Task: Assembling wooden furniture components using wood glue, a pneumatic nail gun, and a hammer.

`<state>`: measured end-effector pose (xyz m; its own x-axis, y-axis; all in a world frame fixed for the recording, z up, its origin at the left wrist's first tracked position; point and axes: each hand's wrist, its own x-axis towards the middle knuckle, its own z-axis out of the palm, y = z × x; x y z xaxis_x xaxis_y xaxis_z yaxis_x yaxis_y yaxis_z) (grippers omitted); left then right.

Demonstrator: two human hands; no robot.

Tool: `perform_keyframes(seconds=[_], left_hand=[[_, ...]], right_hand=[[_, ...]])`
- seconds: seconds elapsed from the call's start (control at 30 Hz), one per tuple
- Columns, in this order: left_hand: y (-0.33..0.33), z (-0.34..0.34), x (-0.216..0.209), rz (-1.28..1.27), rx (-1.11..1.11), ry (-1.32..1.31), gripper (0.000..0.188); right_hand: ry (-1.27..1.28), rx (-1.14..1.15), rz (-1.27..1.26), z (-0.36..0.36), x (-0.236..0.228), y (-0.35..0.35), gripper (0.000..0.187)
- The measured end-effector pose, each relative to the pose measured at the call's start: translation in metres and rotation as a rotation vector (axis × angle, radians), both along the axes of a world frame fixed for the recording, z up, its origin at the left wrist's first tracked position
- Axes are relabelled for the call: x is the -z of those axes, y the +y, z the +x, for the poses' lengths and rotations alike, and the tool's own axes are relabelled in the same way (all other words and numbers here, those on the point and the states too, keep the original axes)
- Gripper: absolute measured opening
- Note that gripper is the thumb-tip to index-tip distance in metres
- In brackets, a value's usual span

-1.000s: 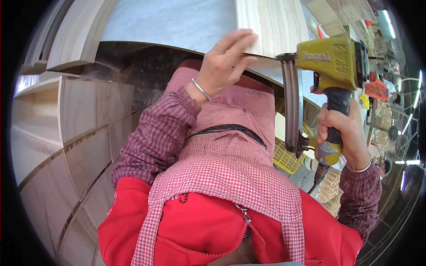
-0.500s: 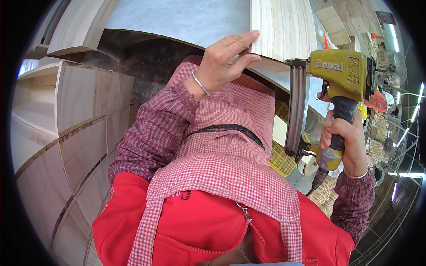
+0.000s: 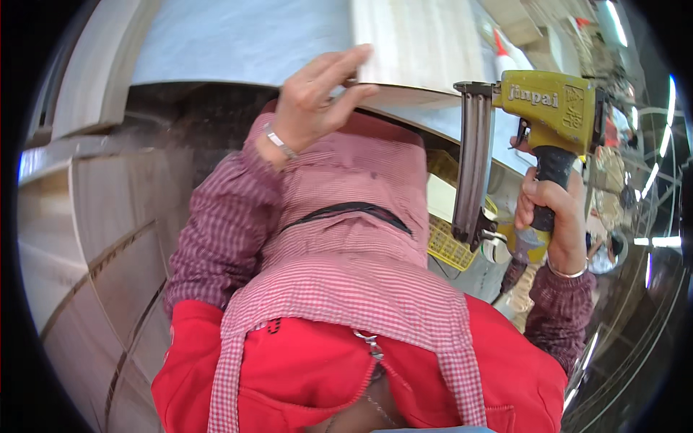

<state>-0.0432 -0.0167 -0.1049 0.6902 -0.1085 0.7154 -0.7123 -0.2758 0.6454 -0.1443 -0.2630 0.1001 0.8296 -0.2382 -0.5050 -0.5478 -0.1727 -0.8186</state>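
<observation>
My right hand [image 3: 559,206] is wrapped round the black grip of a yellow pneumatic nail gun [image 3: 552,107]. The gun stands over the right end of the work surface, its long grey magazine running down on the left side. A pale wooden piece [image 3: 419,47] with a light striped grain lies on the table at its near edge. My left hand [image 3: 317,101] is at that piece's left near corner, fingers and thumb stretched out and apart. Its fingertips meet or nearly meet the wood's edge; contact is hard to tell through the blur.
The table's pale blue-grey top [image 3: 231,43] spans the far side. Another wooden piece [image 3: 105,68] stands at its left. Wooden boxes [image 3: 119,209] are stacked on my left. A yellow plastic basket [image 3: 451,242] sits below the table, and a white bottle with a red nozzle [image 3: 502,50] stands behind the gun.
The view has shifted, so the table, wooden piece and left hand appear further left. Both hands keep about the same pose, and the right still grips the nail gun.
</observation>
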Motion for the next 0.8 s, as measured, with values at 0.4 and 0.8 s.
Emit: perform_keyframes(seconds=[0.4, 0.8], left_hand=[[0.070, -0.027, -0.016, -0.011, 0.023, 0.004, 0.048], [0.093, -0.073, -0.053, -0.108, 0.068, 0.018, 0.047]], right_hand=[[-0.002, 0.171, -0.855, -0.030, 0.080, -0.139, 0.024], [-0.095, 0.033, -1.311, -0.027, 0.113, -0.230, 0.058]])
